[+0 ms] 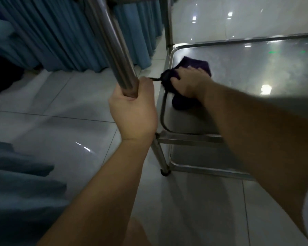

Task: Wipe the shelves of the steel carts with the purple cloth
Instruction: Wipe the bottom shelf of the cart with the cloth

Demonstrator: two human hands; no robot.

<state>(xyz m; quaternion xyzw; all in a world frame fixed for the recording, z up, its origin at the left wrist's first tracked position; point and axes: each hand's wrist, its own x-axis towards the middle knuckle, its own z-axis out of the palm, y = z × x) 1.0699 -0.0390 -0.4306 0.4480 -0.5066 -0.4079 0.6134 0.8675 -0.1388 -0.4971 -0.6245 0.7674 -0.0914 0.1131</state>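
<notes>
- Teal curtains (60,36) hang along the far left; tiled floor (60,121) below.
- Left hand (133,110) is curled tight round the cart's steel upright tube (114,50), bracing the frame.
- Purple cloth (194,64) lies at the shelf's (256,71) near-left corner, partly draped over the rim.
- Right hand (190,80) is flat on the cloth, fingers spread, pressing it to the steel.
- Step, as I read it: mid-wipe on this shelf, corner pass.
- Next move probably calls for sweeping right across the unwiped surface, keeping pressure; lower shelf (194,155) looks pending.
</notes>
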